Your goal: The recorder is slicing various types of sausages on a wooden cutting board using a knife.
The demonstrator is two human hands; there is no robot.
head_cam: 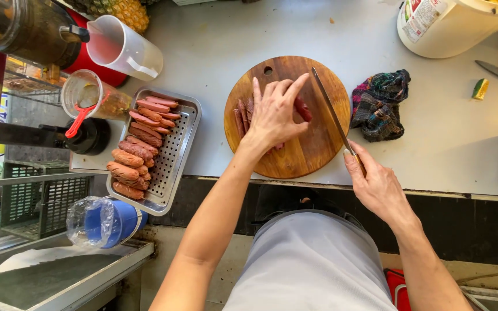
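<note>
Grey countertop (249,34) is filling most of the view, and a round wooden cutting board (287,117) is lying near its front edge. On the board, the left hand (275,112) is pressing down on a small group of reddish sausages (243,115), with the fingers spread and curled over them, so it is holding them steady rather than closing fully around them. The right hand (376,184) is wrapped closed around the handle of a long knife (331,109), and the blade is pointing toward 11 o'clock, lying just beside the left fingertips. At 9 o'clock from the board, a perforated metal tray (174,167) is carrying many more sausages in rows. At 3 o'clock a dark crumpled cloth (379,105) is resting, and a white bucket (451,29) is standing at 1 o'clock. In my judgement, the danger is the blade edge being so near the left fingers: if a round sausage is rolling under the pressing hand, the knife could be slipping toward the fingertips.
</note>
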